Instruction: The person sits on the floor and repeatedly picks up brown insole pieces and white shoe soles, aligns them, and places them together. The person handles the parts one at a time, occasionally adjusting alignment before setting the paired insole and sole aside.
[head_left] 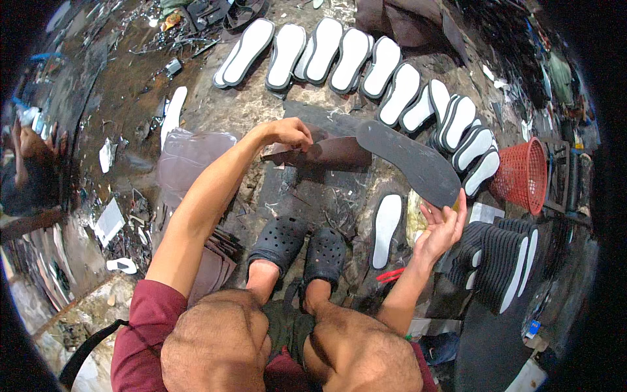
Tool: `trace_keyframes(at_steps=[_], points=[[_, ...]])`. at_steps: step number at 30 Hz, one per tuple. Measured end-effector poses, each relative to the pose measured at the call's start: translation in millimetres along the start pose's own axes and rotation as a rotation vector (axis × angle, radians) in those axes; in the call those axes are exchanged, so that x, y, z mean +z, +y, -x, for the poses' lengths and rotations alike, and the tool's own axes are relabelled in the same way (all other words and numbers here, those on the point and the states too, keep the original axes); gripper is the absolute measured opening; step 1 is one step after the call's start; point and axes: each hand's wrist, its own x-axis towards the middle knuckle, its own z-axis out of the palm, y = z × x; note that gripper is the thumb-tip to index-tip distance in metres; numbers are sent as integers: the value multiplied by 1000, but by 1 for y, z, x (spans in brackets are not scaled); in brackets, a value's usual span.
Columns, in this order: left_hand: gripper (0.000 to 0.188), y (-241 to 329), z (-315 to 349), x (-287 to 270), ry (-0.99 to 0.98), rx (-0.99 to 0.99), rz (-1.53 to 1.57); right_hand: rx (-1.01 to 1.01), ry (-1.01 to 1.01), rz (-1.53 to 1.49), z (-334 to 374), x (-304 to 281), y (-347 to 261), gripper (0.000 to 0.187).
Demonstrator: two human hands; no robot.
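Note:
My right hand [441,228] grips one end of a dark grey shoe sole [411,160] between thumb and fingers. The sole's other end reaches up and left, in front of the brown sheet. My left hand [292,134] is closed at the left part of a dark brown sheet piece [343,151], which curls up from the ground. Its fingertips are partly hidden, but they seem to pinch the sheet's edge. Just below the held sole lies a white sole with a dark rim [386,232]. Pale, shiny brownish sheets [196,157] lie beside my left forearm.
White-topped soles [351,60] form an arc across the far side to the right. A red plastic basket [520,176] stands behind them. Stacked dark soles [499,264] sit at the right, near a red-handled tool [390,275]. Scraps litter the left. Black clogs [279,243] are on my feet.

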Motion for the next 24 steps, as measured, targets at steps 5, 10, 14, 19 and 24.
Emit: trace_keyframes(at_steps=[5,10,14,19,24], points=[[45,9,16,5,-119,0,237,28,-2,-4,2,18,0,55],[43,0,46,38,496,188,825,90,-144,-19,8,29,43,56],[36,-20,82,80,635,38,805,403,-284,-106,37,35,97,55],[38,-26,106,103,968,-52,677,412,-331,126,58,36,135,49],[29,-50,108,112,1061,-74,63,383,-361,201,60,35,150,49]])
